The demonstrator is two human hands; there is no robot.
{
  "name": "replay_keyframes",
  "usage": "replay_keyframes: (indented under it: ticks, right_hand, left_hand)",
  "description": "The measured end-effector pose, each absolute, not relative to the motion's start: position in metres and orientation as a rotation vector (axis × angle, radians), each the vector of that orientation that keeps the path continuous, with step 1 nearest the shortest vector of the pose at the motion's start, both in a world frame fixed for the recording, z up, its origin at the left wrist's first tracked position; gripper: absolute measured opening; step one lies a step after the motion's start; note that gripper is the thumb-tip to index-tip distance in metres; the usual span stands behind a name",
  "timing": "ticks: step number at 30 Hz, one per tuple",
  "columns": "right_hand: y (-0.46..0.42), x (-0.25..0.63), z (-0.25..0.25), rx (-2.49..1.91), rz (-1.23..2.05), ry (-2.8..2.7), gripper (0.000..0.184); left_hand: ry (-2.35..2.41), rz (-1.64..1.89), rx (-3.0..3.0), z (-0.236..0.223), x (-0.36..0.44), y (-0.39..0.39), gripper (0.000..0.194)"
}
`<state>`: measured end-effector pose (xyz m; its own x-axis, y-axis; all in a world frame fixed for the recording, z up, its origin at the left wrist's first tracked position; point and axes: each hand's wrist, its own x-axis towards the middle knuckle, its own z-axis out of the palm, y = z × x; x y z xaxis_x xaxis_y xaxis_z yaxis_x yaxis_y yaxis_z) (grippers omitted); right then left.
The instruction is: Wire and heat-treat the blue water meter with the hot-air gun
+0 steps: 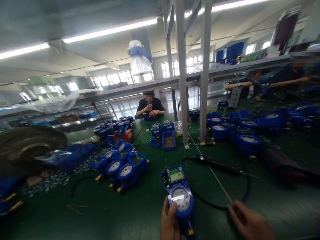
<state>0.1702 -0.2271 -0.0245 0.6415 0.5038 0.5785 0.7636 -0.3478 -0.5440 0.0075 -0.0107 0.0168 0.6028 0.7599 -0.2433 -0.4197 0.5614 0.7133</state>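
Observation:
A blue water meter (pixel 178 193) with a round dial and a small green display lies on the green table (pixel 120 213) in front of me. My left hand (pixel 168 221) grips its near left side, thumb against the housing. My right hand (pixel 248 221) rests on the table to the right of the meter, fingers curled loosely beside a black cable (pixel 225 206); nothing shows in it. The cable runs to a black pen-shaped electric screwdriver (pixel 217 164) lying beyond the meter.
Clusters of blue meters lie at left (pixel 122 165) and right (pixel 240 133). A blue tray of small parts (pixel 169 140) stands mid-table beside grey posts (pixel 182 83). A fan (pixel 25 146) is far left. One person sits opposite (pixel 150 105); others work at right (pixel 287 78).

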Motion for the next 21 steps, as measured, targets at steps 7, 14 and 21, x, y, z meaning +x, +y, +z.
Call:
replay_keyframes:
  ticks: [7, 14, 21]
  right_hand:
    - [-0.211, 0.16, -0.01, -2.051, -0.317, -0.854, 0.043]
    - [-0.195, 0.148, 0.016, -1.976, -0.056, -0.829, 0.034]
    - [-0.153, 0.126, 0.062, -1.725, 0.564, -0.588, 0.065]
  left_hand:
    - [0.569, 0.658, 0.707, 0.027, 0.011, -0.006, 0.072]
    - [0.683, 0.715, 0.768, 0.018, 0.015, -0.002, 0.076]
    - [0.635, 0.637, 0.805, 0.007, 0.012, -0.004, 0.08]
